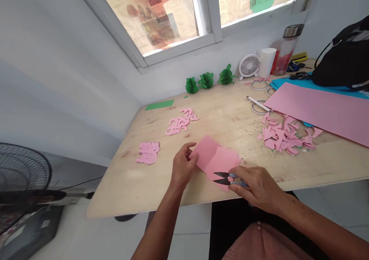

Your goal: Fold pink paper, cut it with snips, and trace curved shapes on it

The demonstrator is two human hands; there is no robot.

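Note:
My left hand pinches the left edge of a pink paper piece near the table's front edge. That piece overlaps more pink paper on its right. My right hand is closed around blue-handled thread snips, their two dark blades parted and pointing left over the paper. Left of my left hand lies a stack of pink paper cutouts. Farther back is a loose group of curved pink cutouts. Pink paper scraps are heaped to the right.
Three green folded paper shapes line the wall beside a small white fan. A green strip lies at back left. Tape rolls, a pen, pink sheet, glass bottle and black bag occupy the right.

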